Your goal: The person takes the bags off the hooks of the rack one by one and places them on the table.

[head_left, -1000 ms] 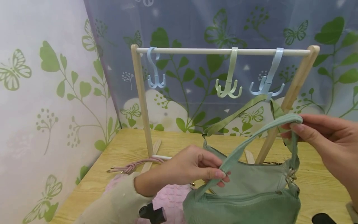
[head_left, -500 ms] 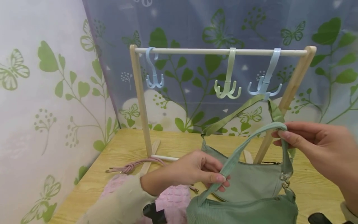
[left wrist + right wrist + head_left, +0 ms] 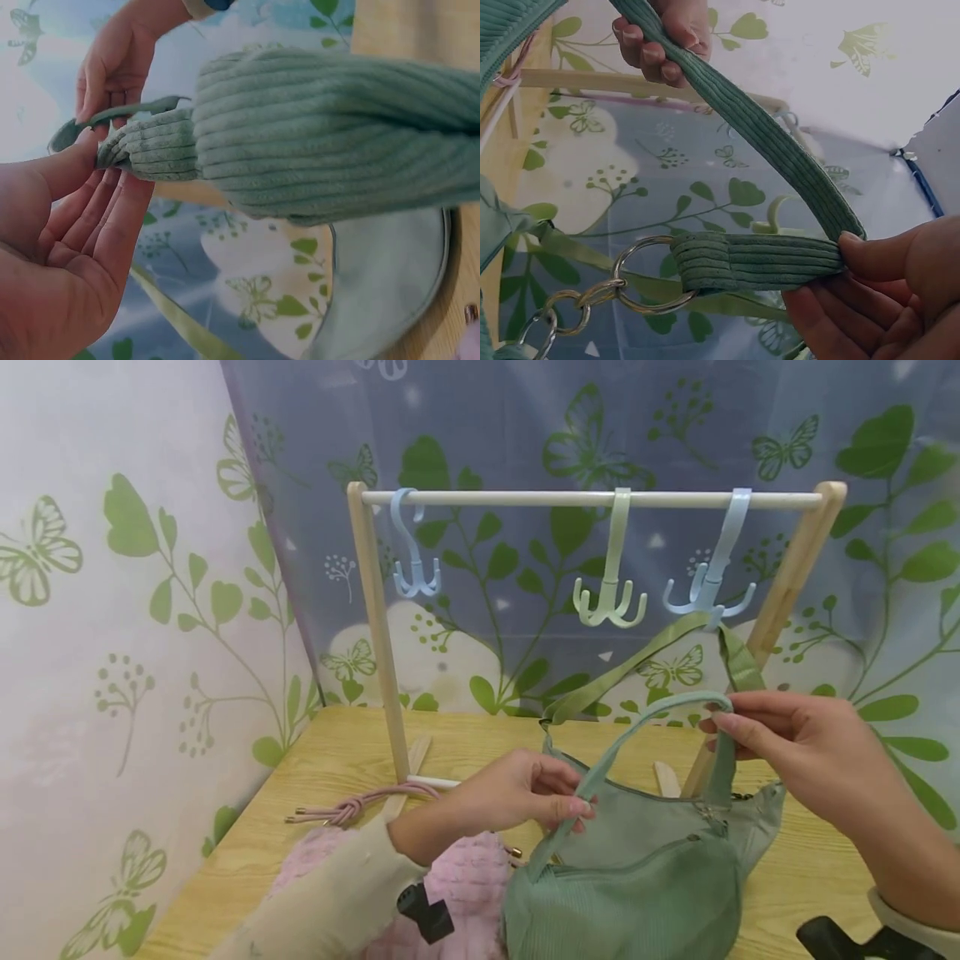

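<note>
Ribbed green bag held by its strap

We see the bag bottom right of centre in the head view — the left hand pinches the strap's lower stretch, the right hand its upper bend.

Ribbed green bag, strap arched above it, before a smooth, paler bag.

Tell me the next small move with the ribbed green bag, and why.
Probably raise its strap toward the pale green hook: left hand and right hand pinch the strap in a loop, that hook's prongs look bare, and the rightmost hook already carries a second bag.
</note>
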A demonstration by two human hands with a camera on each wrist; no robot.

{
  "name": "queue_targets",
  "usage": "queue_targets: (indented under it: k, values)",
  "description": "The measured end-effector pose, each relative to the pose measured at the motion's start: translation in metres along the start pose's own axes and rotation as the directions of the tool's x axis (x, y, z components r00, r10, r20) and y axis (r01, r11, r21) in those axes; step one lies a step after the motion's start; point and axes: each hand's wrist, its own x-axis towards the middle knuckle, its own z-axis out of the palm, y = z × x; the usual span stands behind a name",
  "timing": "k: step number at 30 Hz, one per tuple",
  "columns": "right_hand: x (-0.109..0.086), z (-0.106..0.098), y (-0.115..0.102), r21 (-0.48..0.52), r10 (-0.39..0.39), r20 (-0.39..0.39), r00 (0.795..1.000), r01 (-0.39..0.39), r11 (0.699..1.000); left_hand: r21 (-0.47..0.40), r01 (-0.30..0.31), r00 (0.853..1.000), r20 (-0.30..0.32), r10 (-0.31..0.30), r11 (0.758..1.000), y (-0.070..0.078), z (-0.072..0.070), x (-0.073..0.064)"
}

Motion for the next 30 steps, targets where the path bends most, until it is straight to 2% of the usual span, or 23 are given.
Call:
queue_targets:
  k: [8,14,21,30]
  values:
    - [0.007,0.008,0.018,0.054,0.062,0.061,0.996,-0.065,0.996,0.100,-0.004,0.994,-0.104,0.015,0.995,-0.013,-0.013,0.008]
    - [0.011,0.016,0.026,0.074,0.043,0.075,0.996,-0.049,0.996,0.132,0.013,0.989,-0.146,0.007,0.991,-0.021,-0.018,0.011]
    - [0.018,0.032,0.027,0.067,0.078,0.125,0.989,-0.087,0.994,0.249,0.080,0.976,-0.215,-0.026,0.965,-0.035,-0.024,0.016]
    - [0.028,0.054,0.038,0.108,0.082,0.159,0.984,-0.100,0.989,0.335,0.111,0.971,-0.238,-0.030,0.936,-0.047,-0.029,0.019]
